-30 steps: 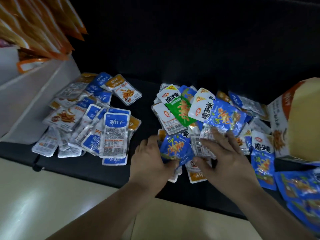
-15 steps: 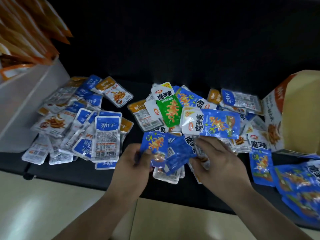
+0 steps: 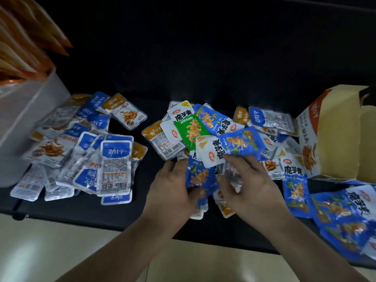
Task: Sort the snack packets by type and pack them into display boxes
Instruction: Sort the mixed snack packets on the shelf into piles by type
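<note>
Snack packets lie in heaps on a black surface (image 3: 67, 210). The left heap (image 3: 115, 165) is mostly blue-and-silver packets. A mixed heap in the middle includes a green packet (image 3: 190, 130). My left hand (image 3: 173, 188) grips a blue packet (image 3: 198, 176) at the near edge of that heap, thumb on its lower part. Just to the right, my right hand (image 3: 251, 186) pinches the lower edge of a blue-and-white packet (image 3: 234, 145), which lies tilted over the heap. An open orange-and-white display box (image 3: 335, 137) stands at the right.
A white box (image 3: 26, 119) holding orange packets (image 3: 22, 47) stands at the far left. More blue packets (image 3: 345, 218) are stacked at the near right, below the display box. Pale floor runs along the near edge of the surface.
My left hand lifted a blue packet and now grips it upright. My right hand moved up and took the blue-and-white packet, which has tilted and slid nearer. The view shifted slightly.
</note>
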`<state>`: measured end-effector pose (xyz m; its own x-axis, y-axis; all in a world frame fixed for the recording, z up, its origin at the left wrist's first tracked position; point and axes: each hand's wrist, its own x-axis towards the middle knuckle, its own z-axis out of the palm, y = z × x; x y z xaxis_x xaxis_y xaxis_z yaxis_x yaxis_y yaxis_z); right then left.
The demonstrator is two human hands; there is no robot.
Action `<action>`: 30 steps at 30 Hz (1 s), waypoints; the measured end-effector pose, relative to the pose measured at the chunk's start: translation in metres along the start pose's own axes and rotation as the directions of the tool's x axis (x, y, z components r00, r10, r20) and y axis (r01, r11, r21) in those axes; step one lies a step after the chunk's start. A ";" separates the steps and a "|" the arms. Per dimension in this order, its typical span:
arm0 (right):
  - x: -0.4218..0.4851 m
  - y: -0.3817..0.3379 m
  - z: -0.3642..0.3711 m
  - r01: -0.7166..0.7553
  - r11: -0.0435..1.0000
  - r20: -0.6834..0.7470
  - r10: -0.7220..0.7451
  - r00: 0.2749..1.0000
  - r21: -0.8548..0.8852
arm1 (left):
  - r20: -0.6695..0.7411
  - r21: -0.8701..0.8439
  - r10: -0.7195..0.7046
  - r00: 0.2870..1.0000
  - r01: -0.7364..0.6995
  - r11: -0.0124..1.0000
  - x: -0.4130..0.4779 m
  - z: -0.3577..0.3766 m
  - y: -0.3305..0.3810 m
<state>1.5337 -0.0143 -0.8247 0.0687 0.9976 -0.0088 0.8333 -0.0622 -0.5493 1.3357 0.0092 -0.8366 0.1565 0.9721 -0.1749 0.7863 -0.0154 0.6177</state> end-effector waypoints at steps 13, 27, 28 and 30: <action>0.027 0.006 -0.016 0.126 0.975 -0.263 -0.172 0.949 -0.183 | 0.065 -0.400 -0.228 0.972 0.234 0.886 -0.024 -0.016 -0.003; 0.079 -0.016 -0.018 0.022 0.932 0.105 0.018 0.994 -0.362 | 0.005 0.061 -0.002 1.000 0.001 0.998 -0.024 0.016 0.010; 0.078 -0.015 -0.018 0.015 0.942 0.051 0.003 0.999 -0.335 | 0.020 0.069 -0.007 1.000 0.005 0.998 -0.025 0.017 0.011; 0.076 -0.013 -0.019 0.021 0.963 -0.037 -0.032 0.999 -0.270 | 0.034 0.073 -0.021 0.999 0.019 0.997 -0.027 0.018 0.013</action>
<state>1.5388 0.0612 -0.8025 0.0621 0.9973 0.0401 0.9516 -0.0470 -0.3037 1.3528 -0.0219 -0.8373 0.1600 0.9637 -0.2139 0.8304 -0.0142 0.5569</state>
